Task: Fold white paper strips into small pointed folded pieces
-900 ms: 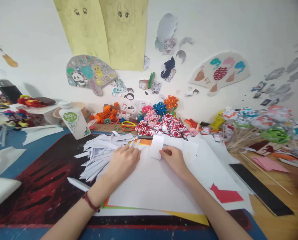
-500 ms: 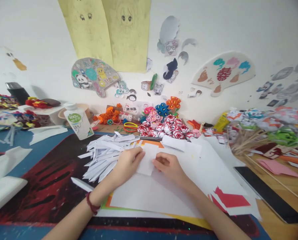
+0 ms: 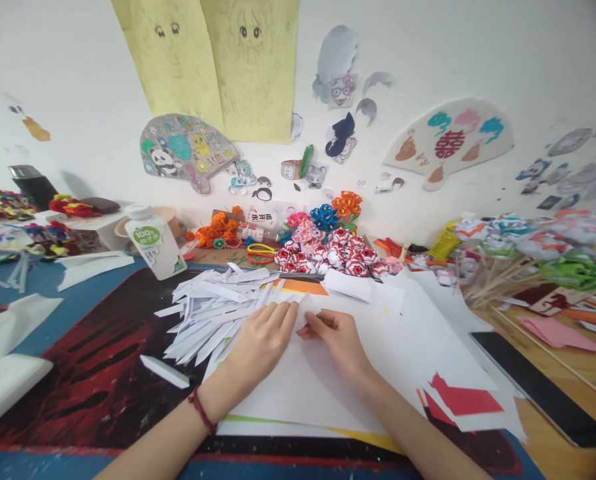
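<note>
Paper strips (image 3: 213,313) left, open sheet (image 3: 308,380) nearer.

White paper strips (image 3: 213,310) at centre left, red-and-white patterned paper flowers (image 3: 335,259) at centre, red-and-black mat (image 3: 88,373) at lower left.

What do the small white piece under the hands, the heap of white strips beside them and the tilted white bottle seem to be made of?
Small white piece: thin matte paper, apparently; it bends under the left hand and right hand.
Heap of white strips: the same paper, flat with sharp creases.
White bottle: probably smooth plastic, slightly glossy, with a green printed label.
</note>
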The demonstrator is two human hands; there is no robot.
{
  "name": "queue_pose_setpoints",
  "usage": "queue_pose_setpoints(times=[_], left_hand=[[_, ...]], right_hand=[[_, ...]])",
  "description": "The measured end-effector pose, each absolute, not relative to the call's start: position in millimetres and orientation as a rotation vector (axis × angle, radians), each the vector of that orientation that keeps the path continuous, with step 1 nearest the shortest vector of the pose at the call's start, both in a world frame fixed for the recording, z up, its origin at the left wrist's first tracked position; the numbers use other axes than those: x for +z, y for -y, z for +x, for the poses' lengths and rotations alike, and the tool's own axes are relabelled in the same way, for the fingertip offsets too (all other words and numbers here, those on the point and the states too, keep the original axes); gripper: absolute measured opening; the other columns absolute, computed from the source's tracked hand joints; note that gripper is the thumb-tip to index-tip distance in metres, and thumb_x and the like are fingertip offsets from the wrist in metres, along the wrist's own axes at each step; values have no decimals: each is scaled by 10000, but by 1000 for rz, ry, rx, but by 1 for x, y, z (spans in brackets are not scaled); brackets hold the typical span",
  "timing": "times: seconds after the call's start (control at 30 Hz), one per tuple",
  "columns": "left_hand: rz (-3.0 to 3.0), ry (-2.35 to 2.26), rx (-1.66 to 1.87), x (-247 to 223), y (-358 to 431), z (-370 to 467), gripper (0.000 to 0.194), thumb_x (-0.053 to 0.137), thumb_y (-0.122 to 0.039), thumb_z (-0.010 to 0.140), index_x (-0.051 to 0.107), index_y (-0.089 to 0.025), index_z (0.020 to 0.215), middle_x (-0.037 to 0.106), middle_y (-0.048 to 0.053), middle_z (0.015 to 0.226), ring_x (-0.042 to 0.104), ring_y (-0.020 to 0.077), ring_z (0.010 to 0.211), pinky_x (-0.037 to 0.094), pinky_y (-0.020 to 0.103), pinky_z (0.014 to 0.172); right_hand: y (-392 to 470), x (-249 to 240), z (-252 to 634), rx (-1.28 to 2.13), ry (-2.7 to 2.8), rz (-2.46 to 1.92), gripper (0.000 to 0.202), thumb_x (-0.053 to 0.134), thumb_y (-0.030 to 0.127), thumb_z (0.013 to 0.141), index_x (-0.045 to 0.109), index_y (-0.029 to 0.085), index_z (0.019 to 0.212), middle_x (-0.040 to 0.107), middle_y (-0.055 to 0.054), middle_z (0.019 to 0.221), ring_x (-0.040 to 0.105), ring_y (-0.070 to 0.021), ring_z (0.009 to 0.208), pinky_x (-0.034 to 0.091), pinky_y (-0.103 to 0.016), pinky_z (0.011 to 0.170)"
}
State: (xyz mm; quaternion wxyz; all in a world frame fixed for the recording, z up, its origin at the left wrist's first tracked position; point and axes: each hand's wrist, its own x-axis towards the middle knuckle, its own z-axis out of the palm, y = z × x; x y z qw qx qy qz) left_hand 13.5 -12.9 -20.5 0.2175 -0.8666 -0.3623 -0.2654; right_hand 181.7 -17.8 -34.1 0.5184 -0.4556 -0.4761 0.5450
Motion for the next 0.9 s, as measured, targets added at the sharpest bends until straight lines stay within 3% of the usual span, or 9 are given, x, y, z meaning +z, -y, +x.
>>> queue_pose_setpoints(times=[0.2, 0.47, 0.6, 0.73, 0.9], left_hand=[[-2329, 746, -651, -18, 14, 18, 356, 357, -26, 927, 432, -6, 1275, 640, 209, 1173, 632, 243, 1062, 526, 329, 799], [-2425, 726, -612, -20, 13, 19, 421, 331, -18, 925, 414, -29, 1337, 554, 199, 1315, 544, 255, 1215, 532, 365, 905], [-2530, 806, -763, -20, 14, 24, 334, 401, -120, 947, 516, -103, 1260, 616, 160, 1252, 614, 251, 1123, 545, 363, 863], [-2643, 1317, -1117, -19, 12, 28, 289, 490, -316, 936, 571, -182, 1179, 710, 94, 1063, 686, 208, 915, 544, 324, 774], [-2903, 1746, -1327, -12, 5, 25, 256, 484, -374, 925, 668, -199, 956, 724, 29, 891, 662, 150, 756, 492, 243, 677]], right_hand=[[14, -34, 187, 1231, 1155, -1020, 347, 658, 476, 795, 687, 138, 722, 710, -71, 740, 682, -214, 705, 548, -382, 784], [12, -31, 193, 1158, 1175, -1020, 364, 658, 486, 791, 708, 128, 833, 725, -95, 865, 680, -238, 835, 534, -377, 827], [10, -36, 194, 1117, 1175, -1069, 350, 644, 474, 802, 692, 128, 772, 708, -77, 772, 664, -215, 756, 538, -347, 754], [8, -34, 197, 1107, 1229, -1118, 374, 617, 486, 818, 690, 130, 729, 682, -64, 695, 637, -190, 692, 515, -313, 707], [12, -26, 197, 1126, 1344, -1047, 312, 623, 444, 821, 696, 142, 783, 666, -44, 726, 617, -180, 705, 486, -292, 705]])
